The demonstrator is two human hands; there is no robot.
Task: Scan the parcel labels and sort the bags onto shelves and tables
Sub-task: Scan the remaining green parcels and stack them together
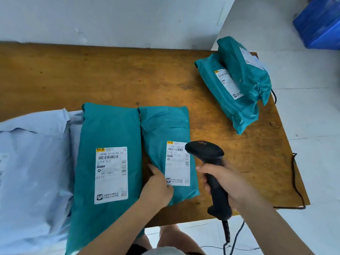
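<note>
Two teal parcel bags lie side by side on the wooden table (pixel 110 74). The larger teal bag (pixel 108 129) on the left carries a white label marked C115. The smaller teal bag (pixel 165 126) to its right carries a white label (pixel 177 162). My left hand (pixel 158 184) grips this smaller bag at its lower left edge. My right hand (pixel 228 184) holds a black barcode scanner (pixel 211 170) by the handle, its head just right of the smaller bag's label.
Two more teal bags (pixel 237 83) are stacked at the table's far right corner. A pale blue-grey bag (pixel 31 172) covers the near left. The scanner's black cable (pixel 296 181) trails over the right edge. A blue crate (pixel 320 23) sits on the floor, top right.
</note>
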